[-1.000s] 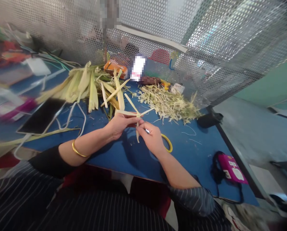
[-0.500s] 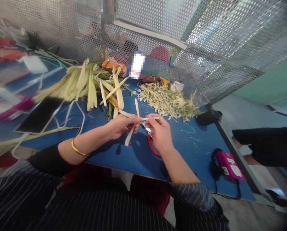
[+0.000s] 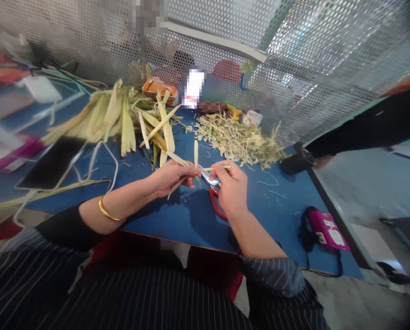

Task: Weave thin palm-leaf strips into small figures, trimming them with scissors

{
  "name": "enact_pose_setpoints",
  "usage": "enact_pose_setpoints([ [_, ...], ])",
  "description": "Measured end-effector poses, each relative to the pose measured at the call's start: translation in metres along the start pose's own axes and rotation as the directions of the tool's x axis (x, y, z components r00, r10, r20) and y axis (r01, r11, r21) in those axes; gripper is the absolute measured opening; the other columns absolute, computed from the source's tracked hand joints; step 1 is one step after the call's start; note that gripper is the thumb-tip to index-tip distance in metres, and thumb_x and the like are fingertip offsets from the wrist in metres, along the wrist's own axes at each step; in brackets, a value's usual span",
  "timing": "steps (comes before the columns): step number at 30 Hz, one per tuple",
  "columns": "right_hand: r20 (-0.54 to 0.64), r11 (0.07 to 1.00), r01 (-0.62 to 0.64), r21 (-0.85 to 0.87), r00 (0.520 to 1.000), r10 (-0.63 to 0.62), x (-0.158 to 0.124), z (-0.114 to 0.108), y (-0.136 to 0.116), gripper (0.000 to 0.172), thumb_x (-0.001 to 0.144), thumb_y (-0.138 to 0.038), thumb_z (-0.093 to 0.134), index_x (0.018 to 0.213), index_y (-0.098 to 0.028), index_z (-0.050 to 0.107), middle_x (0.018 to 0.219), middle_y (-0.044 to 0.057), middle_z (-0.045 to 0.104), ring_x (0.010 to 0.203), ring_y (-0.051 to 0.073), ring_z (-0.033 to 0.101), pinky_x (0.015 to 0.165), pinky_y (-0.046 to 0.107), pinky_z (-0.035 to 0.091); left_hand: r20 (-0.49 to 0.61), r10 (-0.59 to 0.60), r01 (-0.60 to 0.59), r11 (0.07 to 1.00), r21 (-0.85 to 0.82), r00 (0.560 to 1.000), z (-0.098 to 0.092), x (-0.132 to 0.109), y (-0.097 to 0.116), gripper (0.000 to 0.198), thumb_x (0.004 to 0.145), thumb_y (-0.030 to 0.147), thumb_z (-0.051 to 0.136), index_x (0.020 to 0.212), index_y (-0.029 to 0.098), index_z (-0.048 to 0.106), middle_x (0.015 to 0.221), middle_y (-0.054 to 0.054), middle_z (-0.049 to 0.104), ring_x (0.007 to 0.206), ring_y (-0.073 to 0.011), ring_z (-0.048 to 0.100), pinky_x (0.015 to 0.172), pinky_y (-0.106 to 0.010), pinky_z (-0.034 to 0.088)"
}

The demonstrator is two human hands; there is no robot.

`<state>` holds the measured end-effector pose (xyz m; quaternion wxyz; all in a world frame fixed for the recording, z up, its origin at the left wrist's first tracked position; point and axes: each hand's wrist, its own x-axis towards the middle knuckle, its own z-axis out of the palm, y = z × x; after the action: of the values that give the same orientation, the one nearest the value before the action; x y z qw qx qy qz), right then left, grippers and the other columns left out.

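Pale corn husk strips cross one another between my hands above the blue table. My left hand pinches them where they meet, with ends sticking up and down past the fingers. One narrow strip runs across to my right hand, whose thumb and fingers are closed on its far end. Below the right hand lie scissors with red handles, partly hidden by that hand. Beyond the left hand is a heap of long corn husks. A pile of shredded husk scraps spreads farther back on the right.
A dark-screened tablet or phone with white cables lies left. A black cylinder stands at the table's right edge, near a magenta box with a black strap. Perforated metal mesh backs the table; a person's dark-clothed arm or leg is at right.
The lower husk end has swung left and turned under my left hand. My right hand keeps its grip on the narrow strip. The person at right has moved farther back along the table.
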<state>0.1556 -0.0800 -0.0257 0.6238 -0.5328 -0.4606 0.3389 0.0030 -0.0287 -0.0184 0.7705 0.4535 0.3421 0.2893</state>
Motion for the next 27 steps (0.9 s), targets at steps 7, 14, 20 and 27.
enact_pose_setpoints([
  [7, 0.052, 1.0, -0.002, -0.016, 0.999, 0.003, 0.007, -0.006, 0.0, 0.015, 0.077, -0.032, 0.059, 0.071, -0.019, 0.061, 0.06, -0.003, 0.056, 0.054, 0.01, 0.052, 0.058, 0.026, 0.044, 0.011, 0.016, -0.016, 1.0, -0.001, 1.0, -0.008, 0.0, 0.001, 0.018, 0.075, 0.029, 0.067, 0.077, 0.011, 0.067, 0.061, -0.003, 0.061, 0.055, -0.0093, 0.055, 0.06, -0.025, 0.049],
  [14, -0.052, 0.903, 0.199, -0.382, 0.97, -0.236, 0.018, -0.019, -0.004, 0.02, 0.078, -0.03, 0.059, 0.094, -0.021, 0.065, 0.09, 0.004, 0.066, 0.085, 0.016, 0.06, 0.082, 0.033, 0.045, -0.018, 0.019, -0.018, 0.999, 0.041, 1.0, -0.01, -0.002, 0.004, 0.018, 0.076, 0.03, 0.065, 0.084, 0.014, 0.068, 0.071, -0.005, 0.067, 0.061, -0.0122, 0.061, 0.062, -0.026, 0.049],
  [20, 0.255, 0.945, 0.06, -0.32, 0.967, 0.025, 0.011, -0.011, -0.008, 0.024, 0.08, -0.04, 0.057, 0.079, -0.02, 0.07, 0.082, 0.003, 0.068, 0.079, 0.016, 0.06, 0.077, 0.031, 0.044, 0.048, 0.005, -0.014, 0.983, 0.184, 0.999, -0.006, -0.003, -0.003, 0.027, 0.076, 0.038, 0.064, 0.086, 0.013, 0.068, 0.067, -0.004, 0.065, 0.057, -0.0112, 0.057, 0.056, -0.025, 0.047],
  [27, 0.329, 0.971, -0.235, -0.039, 0.915, 0.234, 0.009, -0.005, -0.003, 0.016, 0.071, -0.034, 0.067, 0.072, -0.018, 0.065, 0.067, -0.001, 0.063, 0.063, 0.011, 0.054, 0.066, 0.026, 0.042, 0.071, -0.002, -0.017, 0.962, 0.271, 0.997, 0.0, -0.003, -0.007, 0.021, 0.072, 0.032, 0.069, 0.076, 0.012, 0.065, 0.06, -0.002, 0.061, 0.053, -0.0093, 0.055, 0.054, -0.022, 0.045],
])
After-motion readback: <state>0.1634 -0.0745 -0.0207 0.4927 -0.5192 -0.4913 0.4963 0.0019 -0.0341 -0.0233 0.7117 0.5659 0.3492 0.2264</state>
